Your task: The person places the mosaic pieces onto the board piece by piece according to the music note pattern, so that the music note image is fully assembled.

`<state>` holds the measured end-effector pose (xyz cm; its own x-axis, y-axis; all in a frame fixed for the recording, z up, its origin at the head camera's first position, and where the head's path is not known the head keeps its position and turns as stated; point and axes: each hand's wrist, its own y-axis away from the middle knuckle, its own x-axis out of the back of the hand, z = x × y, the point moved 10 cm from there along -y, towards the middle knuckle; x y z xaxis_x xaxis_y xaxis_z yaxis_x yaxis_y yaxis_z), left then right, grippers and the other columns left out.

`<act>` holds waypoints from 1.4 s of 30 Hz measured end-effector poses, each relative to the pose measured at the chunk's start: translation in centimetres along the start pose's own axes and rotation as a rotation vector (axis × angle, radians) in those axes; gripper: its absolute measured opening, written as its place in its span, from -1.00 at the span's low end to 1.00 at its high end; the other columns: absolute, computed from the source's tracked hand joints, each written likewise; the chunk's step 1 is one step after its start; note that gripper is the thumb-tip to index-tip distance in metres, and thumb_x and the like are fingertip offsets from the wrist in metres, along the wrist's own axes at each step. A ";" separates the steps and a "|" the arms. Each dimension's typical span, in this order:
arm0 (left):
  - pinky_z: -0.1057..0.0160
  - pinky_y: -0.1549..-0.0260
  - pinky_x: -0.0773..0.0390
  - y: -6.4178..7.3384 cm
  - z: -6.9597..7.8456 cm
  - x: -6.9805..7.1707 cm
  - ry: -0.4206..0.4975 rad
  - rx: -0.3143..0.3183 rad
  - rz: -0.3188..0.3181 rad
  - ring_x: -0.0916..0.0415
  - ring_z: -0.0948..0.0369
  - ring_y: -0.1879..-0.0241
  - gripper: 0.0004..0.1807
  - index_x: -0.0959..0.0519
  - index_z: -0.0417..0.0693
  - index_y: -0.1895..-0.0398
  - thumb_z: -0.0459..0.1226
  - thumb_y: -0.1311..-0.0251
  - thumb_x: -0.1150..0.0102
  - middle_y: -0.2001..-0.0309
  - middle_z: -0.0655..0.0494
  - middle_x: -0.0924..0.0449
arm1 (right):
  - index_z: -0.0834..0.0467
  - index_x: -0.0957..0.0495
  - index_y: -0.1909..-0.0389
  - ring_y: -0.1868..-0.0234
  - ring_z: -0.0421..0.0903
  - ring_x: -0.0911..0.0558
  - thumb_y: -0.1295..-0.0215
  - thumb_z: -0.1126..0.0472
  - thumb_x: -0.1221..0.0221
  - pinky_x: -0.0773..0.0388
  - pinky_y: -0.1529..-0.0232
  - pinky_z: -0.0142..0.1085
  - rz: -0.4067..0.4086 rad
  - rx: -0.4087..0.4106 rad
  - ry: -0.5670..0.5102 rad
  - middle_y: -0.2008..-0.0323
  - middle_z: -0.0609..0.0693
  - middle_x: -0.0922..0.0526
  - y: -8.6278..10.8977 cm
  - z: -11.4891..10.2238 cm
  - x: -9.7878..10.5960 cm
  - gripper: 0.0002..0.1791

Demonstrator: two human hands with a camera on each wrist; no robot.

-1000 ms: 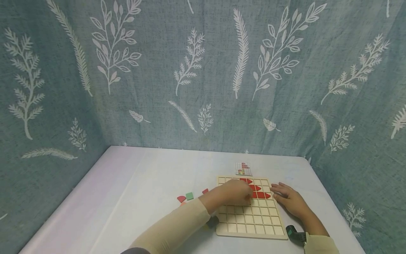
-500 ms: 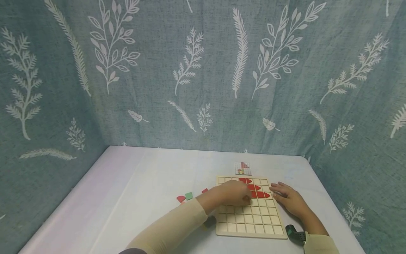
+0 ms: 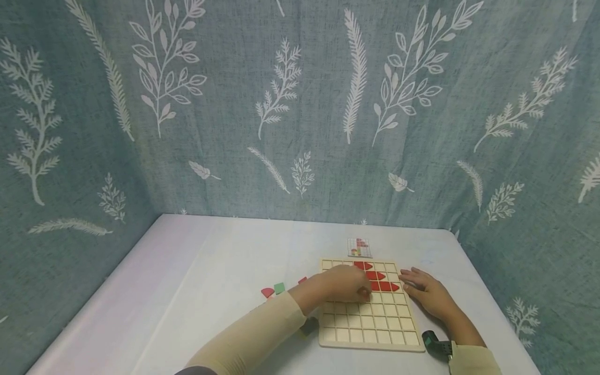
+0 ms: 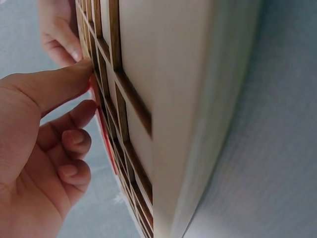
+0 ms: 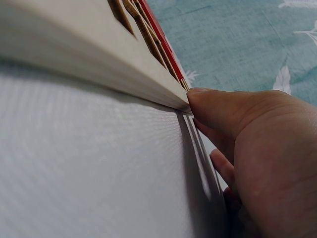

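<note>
Left hand [image 3: 349, 284] over gridded board [image 3: 370, 345], thumb and forefinger at a red piece [image 4: 106, 135]; pinch or press, cannot tell. Right hand [image 3: 428, 295] relaxed, thumb against board edge. Little shift since a second ago: suggests settling, not carrying. Patterned card [image 3: 359, 247] beyond; green square [image 3: 279, 288] aside on table [image 3: 225, 260].

Left hand [image 3: 348, 284] curled, perhaps pinching — right hand [image 3: 428, 295] outstretched

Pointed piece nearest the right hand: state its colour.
The pointed piece is red, clearest in the head view.
</note>
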<state>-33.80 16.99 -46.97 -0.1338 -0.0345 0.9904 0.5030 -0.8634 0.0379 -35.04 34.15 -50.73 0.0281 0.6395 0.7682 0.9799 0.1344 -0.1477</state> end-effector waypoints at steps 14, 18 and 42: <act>0.43 0.27 -0.47 0.1 0.2 -0.2 -0.024 -0.002 -0.019 -0.38 0.43 0.40 -0.95 -0.67 0.27 0.30 -0.14 -0.27 -0.24 0.44 0.48 -0.50 | 0.22 -0.58 -0.13 -0.39 0.28 -0.17 -0.35 -0.02 -0.17 -0.01 -0.27 0.27 0.002 0.016 -0.002 -0.27 0.16 -0.44 0.0 -0.2 0.1 -0.52; 0.43 0.29 -0.47 0.4 0.2 -0.1 -0.028 0.004 -0.020 -0.38 0.46 0.40 -0.96 -0.68 0.29 0.29 -0.13 -0.25 -0.26 0.43 0.50 -0.49 | 0.23 -0.58 -0.13 -0.39 0.29 -0.16 -0.35 -0.02 -0.17 -0.01 -0.27 0.28 -0.004 0.007 -0.009 -0.28 0.17 -0.43 0.0 -0.5 0.0 -0.52; 0.38 0.24 -0.51 7.0 -3.4 3.5 0.008 0.132 0.045 -0.50 0.40 0.27 -0.76 -0.69 0.08 0.08 -0.15 -0.18 -0.34 0.25 0.32 -0.60 | 0.21 -0.57 -0.15 -0.40 0.28 -0.13 -0.34 -0.10 -0.16 0.04 -0.27 0.30 -0.025 -0.031 -0.004 -0.30 0.16 -0.41 0.0 -0.1 -0.1 -0.46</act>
<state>-33.65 9.14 -43.72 -0.1152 -0.0761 0.9904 0.6169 -0.7870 0.0112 -35.03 34.06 -50.74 0.0028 0.6391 0.7692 0.9859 0.1270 -0.1091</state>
